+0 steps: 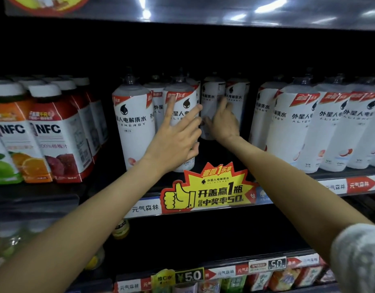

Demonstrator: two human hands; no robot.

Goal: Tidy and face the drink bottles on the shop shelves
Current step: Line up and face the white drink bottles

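White electrolyte-water bottles with red corner labels stand in rows on the middle shelf (321, 182). My left hand (178, 138) is spread over the front of one front-row bottle (183, 98), fingers apart, holding nothing. My right hand (223, 121) reaches deeper, its fingers curled around a bottle (211, 98) that stands set back in the row; the hand covers that bottle's lower right side. Another front-row bottle (133, 121) stands to the left of my left hand.
NFC juice cartons (55, 134) fill the shelf's left part. More white bottles (305, 127) crowd the right. A yellow and red promo sign (205, 191) sticks up from the shelf edge below my hands. Price tags and drinks line the lower shelf (224, 271).
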